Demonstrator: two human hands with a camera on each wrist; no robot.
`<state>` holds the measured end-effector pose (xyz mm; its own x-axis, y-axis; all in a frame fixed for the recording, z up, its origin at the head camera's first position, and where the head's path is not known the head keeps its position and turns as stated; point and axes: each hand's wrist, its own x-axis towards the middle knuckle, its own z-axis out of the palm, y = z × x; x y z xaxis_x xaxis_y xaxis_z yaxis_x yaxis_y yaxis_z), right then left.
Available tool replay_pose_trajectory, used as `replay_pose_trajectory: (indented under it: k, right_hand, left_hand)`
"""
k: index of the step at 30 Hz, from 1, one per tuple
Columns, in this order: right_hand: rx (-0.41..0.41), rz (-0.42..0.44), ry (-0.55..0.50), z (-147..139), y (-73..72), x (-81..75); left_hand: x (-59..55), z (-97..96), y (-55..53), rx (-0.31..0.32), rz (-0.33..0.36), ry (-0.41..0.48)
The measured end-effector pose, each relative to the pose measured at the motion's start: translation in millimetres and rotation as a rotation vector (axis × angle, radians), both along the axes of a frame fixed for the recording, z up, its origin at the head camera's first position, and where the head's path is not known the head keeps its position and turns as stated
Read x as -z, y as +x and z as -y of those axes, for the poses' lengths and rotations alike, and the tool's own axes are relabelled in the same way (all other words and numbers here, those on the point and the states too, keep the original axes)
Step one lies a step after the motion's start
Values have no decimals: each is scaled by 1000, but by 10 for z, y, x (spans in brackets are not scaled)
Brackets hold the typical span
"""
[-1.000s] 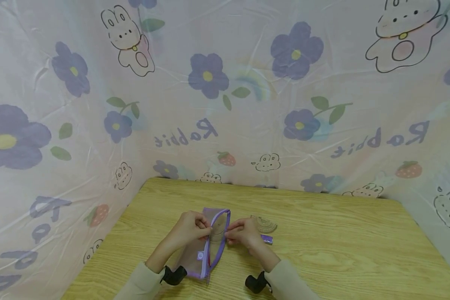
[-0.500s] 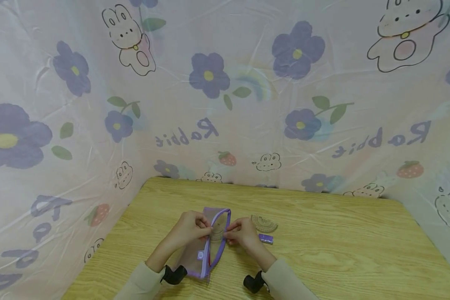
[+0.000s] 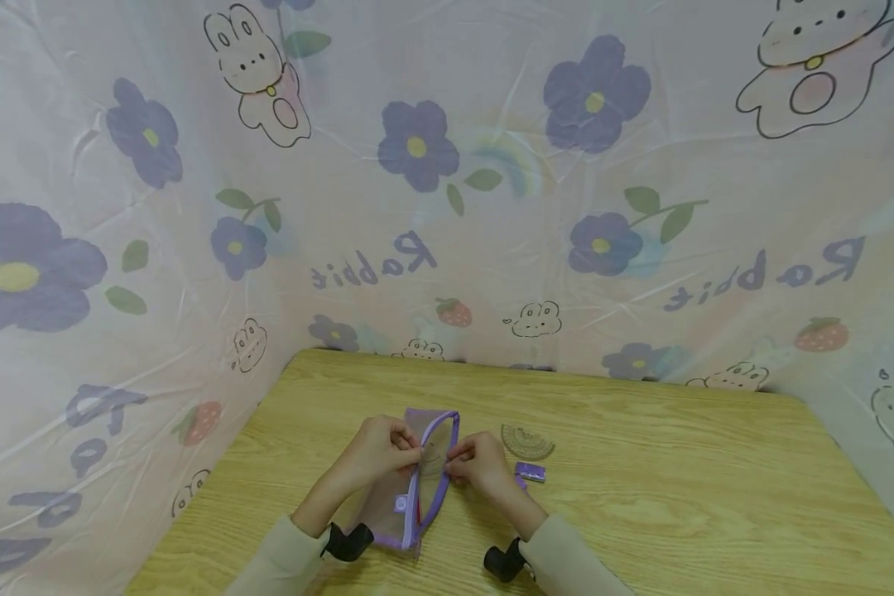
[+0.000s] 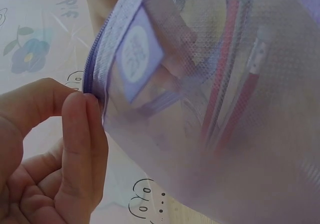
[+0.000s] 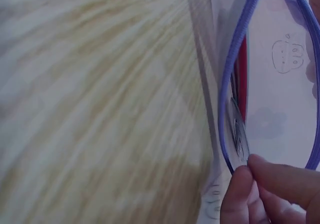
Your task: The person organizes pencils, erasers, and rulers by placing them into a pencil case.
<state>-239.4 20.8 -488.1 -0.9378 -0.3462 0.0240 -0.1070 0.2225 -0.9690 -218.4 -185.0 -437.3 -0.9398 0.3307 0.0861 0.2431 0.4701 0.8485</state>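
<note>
A purple mesh pencil case [image 3: 387, 497] stands unzipped in the head view, its zip mouth spread wide. My left hand [image 3: 380, 451] pinches the left zip edge between thumb and fingers; the left wrist view shows this grip beside a small purple label [image 4: 137, 54]. On the opposite side, my right hand [image 3: 487, 468] pinches the right edge of the mouth. A clear plastic piece with dark markings [image 5: 240, 134] reaches from the right fingertips down into the case. Red pencils [image 4: 242, 99] show through the mesh.
Beyond the right hand, a clear protractor [image 3: 527, 443] lies on the wooden table [image 3: 678, 497]. Near it sit a small purple block [image 3: 531, 473] and another purple piece, partly hidden by the hand. A printed rabbit-and-flower cloth [image 3: 477, 207] hangs behind the table.
My right hand has shifted slightly left, uncovering more of the protractor and the purple pieces. The left hand keeps its grip, and the case stays open.
</note>
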Motion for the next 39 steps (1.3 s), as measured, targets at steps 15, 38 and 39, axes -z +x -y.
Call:
replay_pose_trajectory:
  k: [15, 38, 39]
  right_hand:
    - [-66, -32, 56, 18, 39, -71]
    - [-20, 4, 16, -185, -64, -214]
    - [-16, 11, 15, -193, -70, -220]
  left_hand:
    - [-29, 19, 14, -4, 8, 8]
    - [-19, 10, 10, -9, 23, 15]
    - [-20, 11, 11, -9, 25, 16]
